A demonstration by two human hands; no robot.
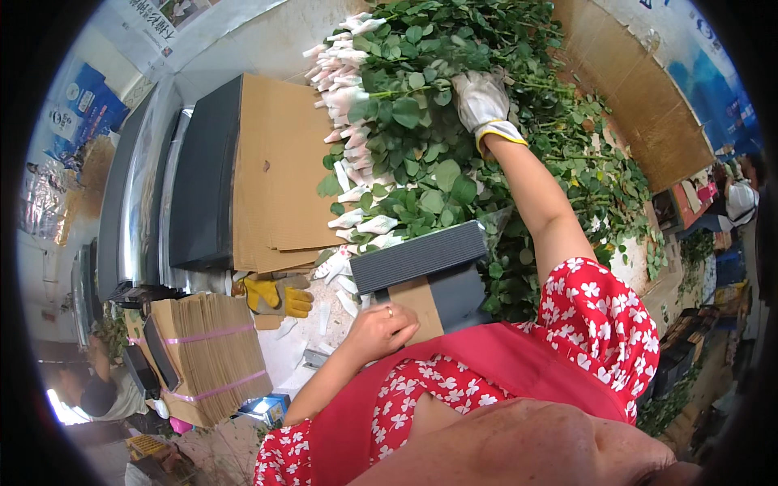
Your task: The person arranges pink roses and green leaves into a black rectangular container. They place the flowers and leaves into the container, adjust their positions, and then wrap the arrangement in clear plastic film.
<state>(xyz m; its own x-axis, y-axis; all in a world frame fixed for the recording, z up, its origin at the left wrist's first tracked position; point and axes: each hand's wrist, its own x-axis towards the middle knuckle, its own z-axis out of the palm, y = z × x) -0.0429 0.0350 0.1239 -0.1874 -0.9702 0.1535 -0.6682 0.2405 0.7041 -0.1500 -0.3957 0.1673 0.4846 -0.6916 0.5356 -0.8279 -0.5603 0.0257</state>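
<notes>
My right hand, in a white glove with a yellow-edged cuff, reaches far into a big pile of leafy rose stems. Its fingers are curled around a rose stem, partly hidden by leaves. The buds point left, each wrapped in a white sleeve. My left hand is bare, with a ring on one finger. Its fingers are curled in, with nothing seen in them, close to my apron. Beside it lies a brown cardboard piece, below a dark ribbed block.
Left of the buds stand flat brown cardboard sheets and a black box. Yellow-and-grey gloves lie near a strapped cardboard stack. A brown board borders the pile at right. Another person is at the lower left.
</notes>
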